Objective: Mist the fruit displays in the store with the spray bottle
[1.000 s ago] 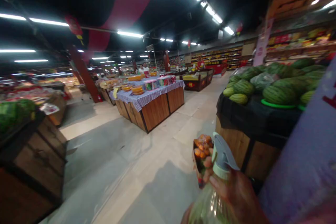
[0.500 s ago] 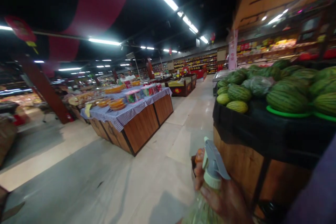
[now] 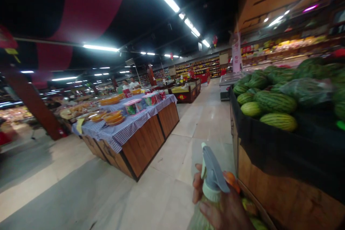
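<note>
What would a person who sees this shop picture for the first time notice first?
Low in the middle, a hand grips a clear plastic spray bottle with a grey-blue trigger head. On the right, striped green watermelons lie heaped on a dark-lined wooden stand. Further left stands a wooden display table under a blue checked cloth.

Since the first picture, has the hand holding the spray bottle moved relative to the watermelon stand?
Yes. The hand with the spray bottle has come forward alongside the watermelon stand; its wooden side is now close on the right.
</note>
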A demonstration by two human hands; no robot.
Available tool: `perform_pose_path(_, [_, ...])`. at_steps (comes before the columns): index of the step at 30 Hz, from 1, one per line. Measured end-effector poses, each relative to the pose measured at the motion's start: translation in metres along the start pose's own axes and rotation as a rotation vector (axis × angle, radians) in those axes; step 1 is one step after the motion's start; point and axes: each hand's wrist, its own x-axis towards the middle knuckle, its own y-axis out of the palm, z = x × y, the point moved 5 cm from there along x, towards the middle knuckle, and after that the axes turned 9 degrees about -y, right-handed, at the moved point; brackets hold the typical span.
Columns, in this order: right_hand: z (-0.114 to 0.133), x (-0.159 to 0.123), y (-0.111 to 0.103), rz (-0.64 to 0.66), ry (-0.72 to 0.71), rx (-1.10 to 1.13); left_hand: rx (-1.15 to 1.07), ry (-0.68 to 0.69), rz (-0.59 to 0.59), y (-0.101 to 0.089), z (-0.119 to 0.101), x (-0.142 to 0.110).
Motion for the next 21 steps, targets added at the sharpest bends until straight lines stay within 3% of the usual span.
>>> perform_pose_path(4, [-0.029,0.043,0.028,-0.109,-0.023,-0.012,0.036,-0.029,0.069,-0.021,-0.013,0.061])
perform_pose_path(8, [-0.06,0.093,0.054,-0.183,-0.054,-0.064,0.034,-0.032,0.187,-0.074,-0.041,0.094])
perform_pose_path(10, [-0.075,0.115,0.059,-0.219,-0.072,-0.12,0.01,-0.03,0.223,-0.101,-0.051,0.113])
perform_pose_path(12, [-0.089,0.134,0.057,-0.274,-0.079,-0.204,-0.015,-0.032,0.258,-0.114,-0.052,0.138])
perform_pose_path(14, [-0.101,0.149,0.049,-0.344,-0.077,-0.299,-0.041,-0.023,0.297,-0.106,-0.047,0.168])
perform_pose_path(16, [-0.112,0.163,0.038,-0.397,-0.075,-0.359,-0.09,0.016,0.328,-0.08,-0.038,0.198])
perform_pose_path(17, [-0.117,0.17,0.033,-0.414,-0.078,-0.37,-0.197,0.096,0.258,-0.068,-0.036,0.212])
perform_pose_path(19, [-0.125,0.185,0.022,-0.438,-0.089,-0.374,-0.248,0.125,0.264,-0.039,-0.026,0.236])
perform_pose_path(20, [-0.129,0.193,0.017,-0.448,-0.099,-0.371,-0.296,0.145,0.213,-0.031,-0.022,0.248])
perform_pose_path(21, [-0.133,0.201,0.011,-0.458,-0.113,-0.363,-0.279,0.156,0.264,-0.023,-0.021,0.259])
